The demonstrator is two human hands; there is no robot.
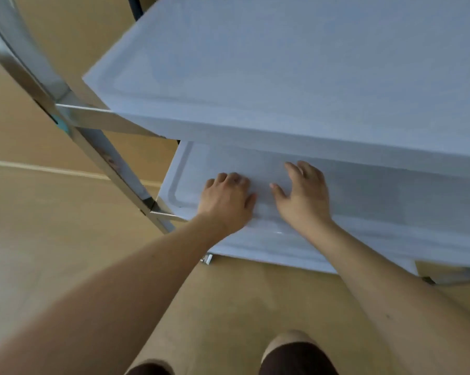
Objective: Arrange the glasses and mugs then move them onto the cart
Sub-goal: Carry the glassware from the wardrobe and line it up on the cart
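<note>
Both the left hand (227,200) and right hand (304,196) lay empty, fingers loosely spread, on the cart (282,77)'s lower shelf (363,201), centre frame; no glasses or mugs showed, so loading seemingly remained.

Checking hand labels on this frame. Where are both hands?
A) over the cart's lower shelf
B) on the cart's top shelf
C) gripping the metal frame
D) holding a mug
A: the left hand and right hand reach onto the lower shelf, beneath the top shelf; no mug is visible.
</note>
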